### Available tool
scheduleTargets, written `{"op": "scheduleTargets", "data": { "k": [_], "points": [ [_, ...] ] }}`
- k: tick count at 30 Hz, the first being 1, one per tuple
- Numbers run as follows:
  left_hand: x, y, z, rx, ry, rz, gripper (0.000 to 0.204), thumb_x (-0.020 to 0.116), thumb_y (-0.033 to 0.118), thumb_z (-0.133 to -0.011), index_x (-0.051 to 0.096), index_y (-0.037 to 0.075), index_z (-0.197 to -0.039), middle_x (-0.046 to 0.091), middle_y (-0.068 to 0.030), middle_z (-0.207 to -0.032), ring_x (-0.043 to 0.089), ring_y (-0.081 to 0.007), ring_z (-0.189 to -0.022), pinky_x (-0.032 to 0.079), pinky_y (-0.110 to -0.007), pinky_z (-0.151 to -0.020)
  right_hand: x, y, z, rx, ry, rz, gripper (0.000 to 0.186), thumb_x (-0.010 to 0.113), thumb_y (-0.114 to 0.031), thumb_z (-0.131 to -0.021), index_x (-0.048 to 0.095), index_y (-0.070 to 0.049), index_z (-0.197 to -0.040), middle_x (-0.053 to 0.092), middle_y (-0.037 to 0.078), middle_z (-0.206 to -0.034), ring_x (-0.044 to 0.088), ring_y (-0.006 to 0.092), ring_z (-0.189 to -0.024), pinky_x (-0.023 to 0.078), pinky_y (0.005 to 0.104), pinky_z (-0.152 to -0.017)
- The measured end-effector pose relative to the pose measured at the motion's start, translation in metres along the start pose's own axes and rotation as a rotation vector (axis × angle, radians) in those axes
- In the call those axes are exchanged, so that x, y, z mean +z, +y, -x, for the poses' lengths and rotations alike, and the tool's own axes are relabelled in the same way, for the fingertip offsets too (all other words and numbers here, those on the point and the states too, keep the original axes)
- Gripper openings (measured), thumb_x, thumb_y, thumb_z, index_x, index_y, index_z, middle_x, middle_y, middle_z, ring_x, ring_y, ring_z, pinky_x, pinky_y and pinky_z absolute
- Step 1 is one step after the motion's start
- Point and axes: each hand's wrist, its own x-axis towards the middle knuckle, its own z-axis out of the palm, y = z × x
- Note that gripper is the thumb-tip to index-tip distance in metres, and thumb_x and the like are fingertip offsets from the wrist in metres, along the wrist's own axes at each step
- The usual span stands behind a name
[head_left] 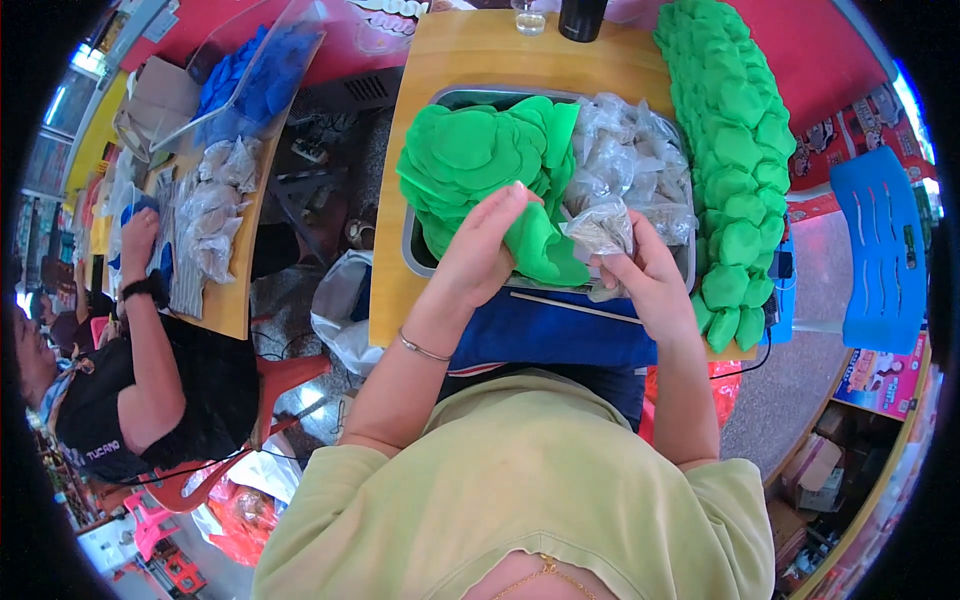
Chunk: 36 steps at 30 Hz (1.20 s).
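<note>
A curled green sheet piece [545,245] is pinched in my left hand [480,245], its fingers partly hidden behind the hand. My right hand [650,280] grips a small clear plastic bag [603,230] with greyish-beige contents. Both hands are over the near side of a metal tray [415,255]. A heap of thin, rounded green pieces [470,150] fills the tray's left half. Several similar filled clear bags [640,155] lie in its right half, just beyond my right hand.
The tray sits on a wooden table [430,60]. Overlapping green pieces [735,150] form a long pile along its right edge. A black cup [582,18] and a glass [530,20] stand at the back. A co-worker [150,390] sits left; a blue chair [880,250] stands right.
</note>
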Motion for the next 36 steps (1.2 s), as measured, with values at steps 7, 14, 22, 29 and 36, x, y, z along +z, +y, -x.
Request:
{"op": "scheduleTargets", "data": {
  "k": [7, 14, 22, 29, 36],
  "points": [
    [-0.007, -0.005, 0.006, 0.048, -0.082, -0.006, 0.011, 0.061, 0.013, -0.087, 0.055, 0.007, -0.093, 0.057, 0.0005, -0.086, 0.056, -0.0086, -0.080, 0.048, -0.025, -0.073, 0.006, 0.000, 0.006, -0.110, 0.082, 0.059, 0.040, 0.051, -0.002, -0.084, 0.040, 0.000, -0.122, 0.056, 0.006, -0.103, 0.053, 0.0098, -0.088, 0.043, 0.0231, -0.079],
    [-0.006, -0.003, 0.012, 0.150, -0.097, -0.075, 0.011, 0.060, 0.012, -0.087, 0.058, 0.004, -0.094, 0.063, -0.0031, -0.091, 0.058, -0.0087, -0.082, 0.048, -0.024, -0.074, 0.007, -0.005, 0.015, -0.232, 0.128, 0.079, 0.045, 0.057, -0.002, -0.084, 0.040, 0.001, -0.125, 0.053, 0.006, -0.111, 0.051, 0.0121, -0.102, 0.041, 0.0258, -0.089],
    [-0.005, -0.001, 0.019, 0.147, -0.137, -0.178, 0.022, 0.058, 0.016, -0.088, 0.064, -0.001, -0.101, 0.065, -0.0076, -0.097, 0.060, -0.0119, -0.087, 0.049, -0.027, -0.079, 0.008, -0.013, 0.018, -0.232, 0.163, 0.114, 0.044, 0.061, -0.003, -0.082, 0.043, 0.001, -0.122, 0.053, 0.006, -0.109, 0.051, 0.0126, -0.101, 0.041, 0.0251, -0.088],
    [-0.003, 0.003, 0.023, 0.064, -0.181, -0.108, 0.022, 0.057, 0.016, -0.089, 0.063, -0.001, -0.102, 0.065, -0.0070, -0.097, 0.062, -0.0124, -0.085, 0.051, -0.028, -0.078, 0.005, -0.019, 0.017, -0.337, 0.104, 0.352, 0.041, 0.065, -0.003, -0.078, 0.048, -0.001, -0.115, 0.058, 0.009, -0.104, 0.055, 0.0140, -0.097, 0.044, 0.0264, -0.083],
    [0.001, -0.003, 0.025, 0.055, -0.234, -0.114, 0.023, 0.056, 0.016, -0.090, 0.063, -0.002, -0.103, 0.065, -0.0074, -0.095, 0.062, -0.0122, -0.084, 0.051, -0.027, -0.077, 0.016, -0.031, 0.013, -0.335, 0.097, 0.493, 0.034, 0.067, -0.002, -0.075, 0.052, -0.001, -0.106, 0.061, 0.009, -0.093, 0.059, 0.0150, -0.087, 0.045, 0.0258, -0.077]
  ]
}}
